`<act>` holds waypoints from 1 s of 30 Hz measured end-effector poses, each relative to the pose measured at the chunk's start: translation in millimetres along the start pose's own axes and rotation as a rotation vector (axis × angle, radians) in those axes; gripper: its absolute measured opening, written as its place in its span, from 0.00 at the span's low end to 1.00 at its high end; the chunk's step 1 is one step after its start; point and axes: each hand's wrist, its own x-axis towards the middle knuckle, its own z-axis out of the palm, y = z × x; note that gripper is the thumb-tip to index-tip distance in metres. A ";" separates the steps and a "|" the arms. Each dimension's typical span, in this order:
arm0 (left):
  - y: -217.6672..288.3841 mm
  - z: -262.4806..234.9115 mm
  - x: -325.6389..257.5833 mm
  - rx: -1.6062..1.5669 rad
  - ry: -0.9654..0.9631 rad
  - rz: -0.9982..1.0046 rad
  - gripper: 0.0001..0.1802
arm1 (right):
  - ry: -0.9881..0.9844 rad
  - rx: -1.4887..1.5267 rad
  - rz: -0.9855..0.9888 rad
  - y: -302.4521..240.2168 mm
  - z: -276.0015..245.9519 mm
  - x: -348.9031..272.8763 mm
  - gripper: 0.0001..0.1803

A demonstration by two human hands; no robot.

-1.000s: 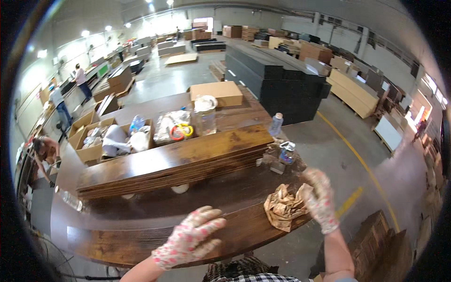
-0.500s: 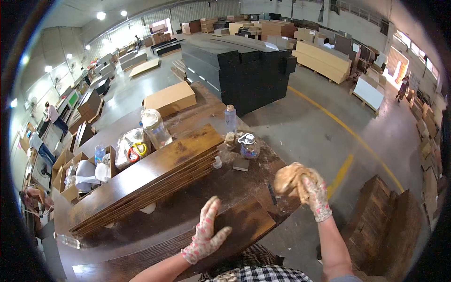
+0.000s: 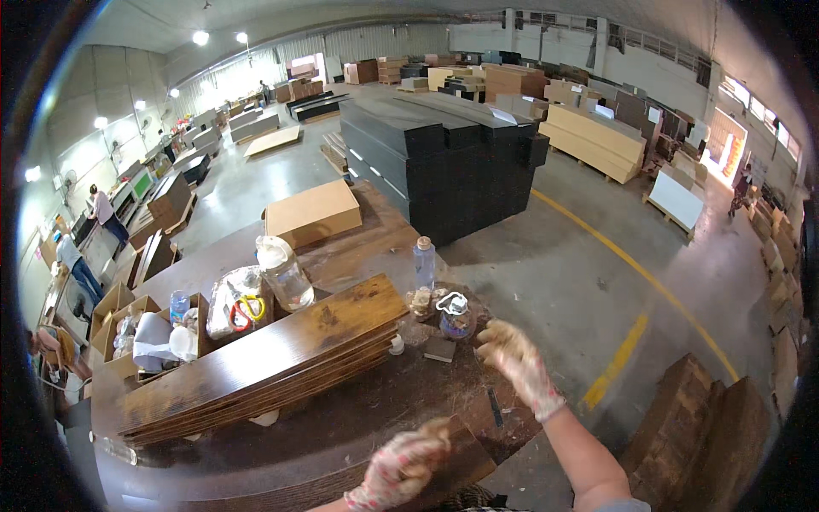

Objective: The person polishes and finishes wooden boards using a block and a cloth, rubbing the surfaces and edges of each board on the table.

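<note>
- Left hand (image 3: 401,465), in a flowery glove, sits low over the dark wood board (image 3: 341,478) at the near table edge. It's blurry, so can't tell if the fingers are curled or flat, but the board is right under them.
- Right hand (image 3: 516,363), gloved too, is up over the table's right end and looks wrapped around a tan rag (image 3: 496,334), though it's blurred.
- Just ahead of those fingers: a small jug (image 3: 455,314) and a plastic bottle (image 3: 424,261).
- The stack of stained planks (image 3: 273,363) lies off to the left of both hands.
</note>
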 end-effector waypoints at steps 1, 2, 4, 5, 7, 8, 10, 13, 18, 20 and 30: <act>8.2 13.7 -4.2 0.038 -0.022 -0.086 0.15 | 0.161 0.030 0.142 20.7 -20.3 13.5 0.22; 9.2 18.1 -3.9 0.133 -0.088 0.006 0.14 | 0.235 -0.131 0.144 43.8 -38.3 23.3 0.17; 6.9 17.9 -0.3 0.203 -0.231 0.067 0.13 | 0.271 -0.246 0.109 70.4 -51.1 37.7 0.15; 8.1 16.1 1.2 0.199 -0.228 0.056 0.13 | 0.287 -0.350 0.065 72.6 -48.1 42.7 0.13; 10.7 13.5 3.4 0.098 -0.160 0.016 0.12 | 0.331 -0.410 0.043 79.3 -40.2 60.2 0.12; 11.7 11.7 4.4 0.072 -0.203 -0.016 0.12 | 0.340 -0.558 -0.074 81.5 -42.1 69.4 0.12; 6.9 10.6 5.1 0.051 -0.214 -0.044 0.12 | 0.353 -0.673 -0.197 83.7 -35.5 81.9 0.11; 6.2 6.9 2.4 0.044 -0.213 -0.075 0.13 | 0.227 -0.666 -0.141 88.3 -32.6 81.5 0.10; 8.0 6.6 5.4 0.022 -0.213 -0.086 0.13 | 0.341 -0.748 -0.183 93.7 -22.6 77.5 0.10; 13.8 7.8 7.1 0.044 -0.212 -0.091 0.13 | 0.294 -0.908 -0.342 82.7 -11.9 94.8 0.12; 15.0 15.5 7.8 0.007 -0.235 -0.083 0.13 | -0.235 -1.745 -0.091 121.3 35.4 203.5 0.19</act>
